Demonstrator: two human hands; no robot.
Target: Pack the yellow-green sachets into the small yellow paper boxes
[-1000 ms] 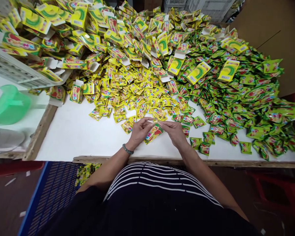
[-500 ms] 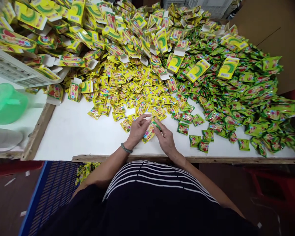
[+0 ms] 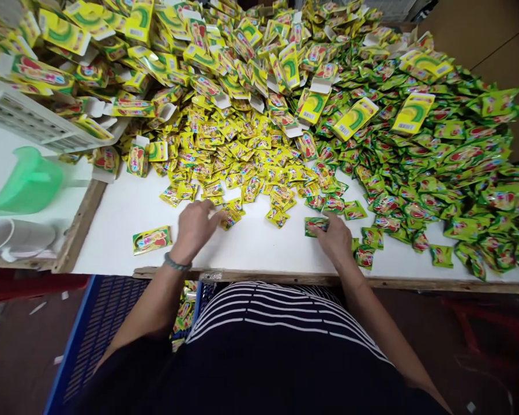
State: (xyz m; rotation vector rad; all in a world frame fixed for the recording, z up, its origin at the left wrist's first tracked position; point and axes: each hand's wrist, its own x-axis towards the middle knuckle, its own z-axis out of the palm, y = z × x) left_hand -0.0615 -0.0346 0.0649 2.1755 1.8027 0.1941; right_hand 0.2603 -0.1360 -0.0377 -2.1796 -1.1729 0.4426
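Note:
My left hand (image 3: 196, 227) is over the white tabletop, thumb and fingers apart, slightly blurred. Its fingertips come close to a yellow sachet (image 3: 231, 216) at the front of the yellow pile; whether they touch is unclear. To the left of that hand, a small yellow-and-green box (image 3: 152, 240) lies flat. My right hand (image 3: 335, 237) has its thumb and fingers on a green sachet (image 3: 315, 225), partly covering it. Several more green sachets (image 3: 365, 256) lie beside that hand.
Yellow sachets (image 3: 242, 150) heap in the middle, green ones (image 3: 450, 155) at the right. Many small boxes (image 3: 64, 31) pile up behind. At the left are a white basket (image 3: 47, 124), a green scoop (image 3: 30, 181) and a white mug (image 3: 21, 236). A blue crate (image 3: 99, 323) stands below the edge.
The box that both hands held together now lies on the table at the left. My hands have moved apart, the left toward yellow sachets, the right onto a green sachet, which has shifted left.

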